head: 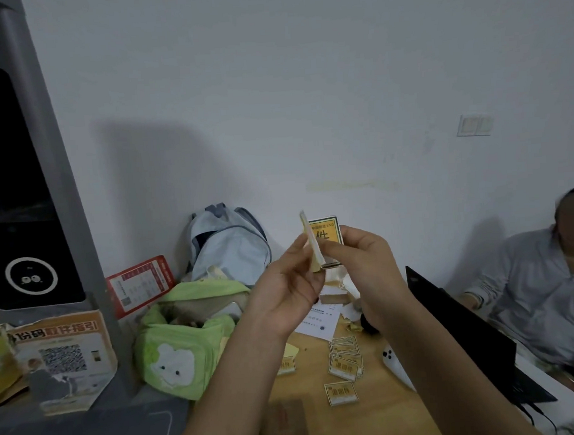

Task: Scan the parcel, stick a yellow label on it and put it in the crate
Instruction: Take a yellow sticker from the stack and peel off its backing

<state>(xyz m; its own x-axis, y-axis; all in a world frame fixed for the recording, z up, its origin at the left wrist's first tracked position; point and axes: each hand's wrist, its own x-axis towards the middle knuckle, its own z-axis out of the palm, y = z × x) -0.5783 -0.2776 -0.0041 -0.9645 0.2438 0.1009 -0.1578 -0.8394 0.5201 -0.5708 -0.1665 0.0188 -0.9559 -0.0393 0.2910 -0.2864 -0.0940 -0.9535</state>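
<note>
Leftmost, a grey kiosk (25, 186) with a dark screen stands at the table's left edge, an orange QR-code placard (66, 362) leaning against its base. Beside it a red-bordered notice card (142, 285) rests against the wall. A green plush bag (182, 344) sits near the table's back left part, with a pale blue backpack (228, 242) behind it against the wall.

Above the middle of the table (374, 410), both hands are raised. The left hand (284, 298) has thumb and fingers closed on a white backing strip (312, 242) peeling from the front of a pad of yellow labels (325, 240). The right hand (365, 259) is clamped on the pad itself, holding it upright. The forearms block part of the table surface.

Below the hands lie a white printed slip (319, 323) and loose yellow labels (343, 365) scattered mid-table. A white handheld device (397, 367) lies just right of them; whether it is the scanner cannot be told. A black laptop (471, 337) stands open at the right edge. Beyond it sits a person in a grey shirt (535, 296). Neither parcel nor crate can be identified with certainty.
</note>
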